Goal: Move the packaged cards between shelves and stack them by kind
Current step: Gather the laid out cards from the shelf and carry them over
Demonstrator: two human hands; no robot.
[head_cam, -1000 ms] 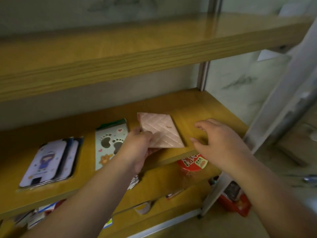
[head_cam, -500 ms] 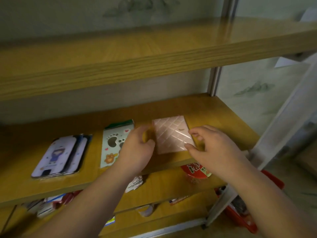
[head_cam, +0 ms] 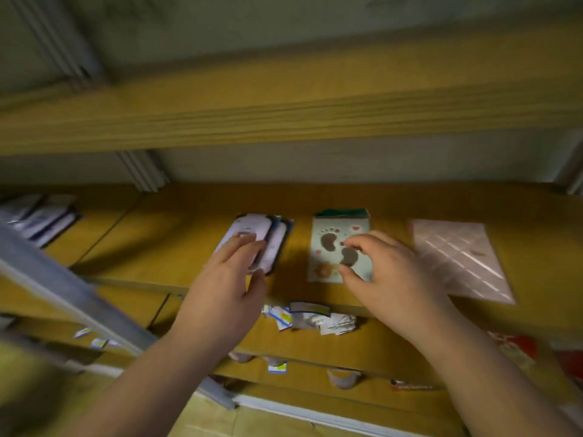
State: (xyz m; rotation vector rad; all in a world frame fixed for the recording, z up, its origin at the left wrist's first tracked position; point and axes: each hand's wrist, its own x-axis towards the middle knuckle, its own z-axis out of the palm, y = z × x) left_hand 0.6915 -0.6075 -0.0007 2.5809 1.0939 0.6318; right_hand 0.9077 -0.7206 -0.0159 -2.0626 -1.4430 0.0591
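Three kinds of packaged cards lie in a row on the middle wooden shelf (head_cam: 176, 247). A stack of white-and-purple character cards (head_cam: 252, 227) is on the left. My left hand (head_cam: 220, 294) rests its straight fingers on top of that stack, thumb by its near edge. A pale green paw-print pack (head_cam: 331, 238) lies in the middle. My right hand (head_cam: 391, 279) hovers over it with loosely curled fingers, holding nothing. A pink quilted pack (head_cam: 457, 260) lies flat to the right, free of both hands. The view is blurred.
The upper shelf (head_cam: 284, 121) overhangs close above. White-and-blue packs (head_cam: 38, 216) lie at the far left behind a slanted grey metal upright (head_cam: 63, 288). Several loose small packets (head_cam: 309, 320) are scattered on the shelf below, with a red item (head_cam: 520, 345) at lower right.
Both hands let go of the pink quilted pack, now lying on the shelf. My view swung left; the left hand moved onto the character-card stack, the right over the paw-print pack.
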